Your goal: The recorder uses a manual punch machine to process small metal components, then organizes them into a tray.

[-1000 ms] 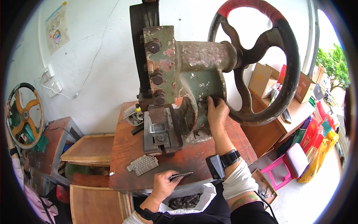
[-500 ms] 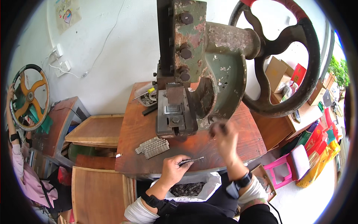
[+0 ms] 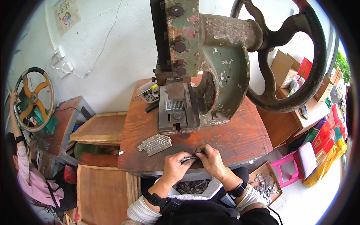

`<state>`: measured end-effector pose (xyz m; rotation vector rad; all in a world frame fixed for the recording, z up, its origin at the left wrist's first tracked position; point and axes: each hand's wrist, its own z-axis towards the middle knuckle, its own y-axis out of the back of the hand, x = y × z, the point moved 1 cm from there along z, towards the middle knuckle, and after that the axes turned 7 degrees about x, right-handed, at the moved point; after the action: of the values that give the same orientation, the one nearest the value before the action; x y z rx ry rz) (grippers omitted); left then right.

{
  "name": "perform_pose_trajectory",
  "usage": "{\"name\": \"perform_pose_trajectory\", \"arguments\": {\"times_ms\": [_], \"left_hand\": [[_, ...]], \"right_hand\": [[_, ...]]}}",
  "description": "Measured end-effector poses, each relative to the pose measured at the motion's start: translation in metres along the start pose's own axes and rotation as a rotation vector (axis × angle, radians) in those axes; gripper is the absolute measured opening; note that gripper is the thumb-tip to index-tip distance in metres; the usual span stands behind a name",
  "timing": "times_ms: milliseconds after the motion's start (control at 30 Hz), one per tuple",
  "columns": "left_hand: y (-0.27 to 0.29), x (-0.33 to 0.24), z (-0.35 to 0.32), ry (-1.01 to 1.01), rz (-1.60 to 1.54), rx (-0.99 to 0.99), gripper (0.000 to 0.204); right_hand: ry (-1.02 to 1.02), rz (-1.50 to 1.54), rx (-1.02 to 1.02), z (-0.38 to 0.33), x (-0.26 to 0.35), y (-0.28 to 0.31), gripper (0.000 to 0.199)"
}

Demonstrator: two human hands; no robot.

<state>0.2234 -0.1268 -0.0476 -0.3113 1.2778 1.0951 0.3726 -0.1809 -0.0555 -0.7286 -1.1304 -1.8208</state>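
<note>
Press, chipped and green, stands at twelve o'clock, its top cut off; at six, a white bag of dark pieces is partly hidden. Left hand and right hand meet; at their ten o'clock lies a grey slab. Between them, a thin dark strip sits pinched in the left's fingers; the right's curl at its end, their hold unclear.

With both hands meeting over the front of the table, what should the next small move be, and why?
Probably a gentle tug by the right hand on the near end of the thin dark piece, since the left hand pinches its other end as an anchor and the right is already at it. Whether anything would come loose, I cannot tell.
</note>
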Motion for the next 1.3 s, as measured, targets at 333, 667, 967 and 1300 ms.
{"name": "perform_pose_trajectory", "arguments": {"times_ms": [333, 667, 967, 1300], "left_hand": [[0.003, 0.000, 0.000, 0.047, 0.037, 0.010, 0.010], [0.008, 0.003, 0.001, 0.259, -0.311, 0.048, 0.012], [0.017, -0.006, 0.000, 0.275, -0.533, 0.124, 0.014], [0.014, -0.007, -0.004, 0.332, -0.666, 0.066, 0.014]], "right_hand": [[0.145, -0.140, 0.024, 0.003, 0.010, 0.006, 0.017], [0.161, -0.156, 0.100, 0.003, 0.015, 0.018, 0.026], [0.121, -0.047, 0.057, 0.008, 0.029, 0.021, 0.029], [0.123, -0.087, 0.055, 0.008, 0.030, 0.018, 0.024]]}}
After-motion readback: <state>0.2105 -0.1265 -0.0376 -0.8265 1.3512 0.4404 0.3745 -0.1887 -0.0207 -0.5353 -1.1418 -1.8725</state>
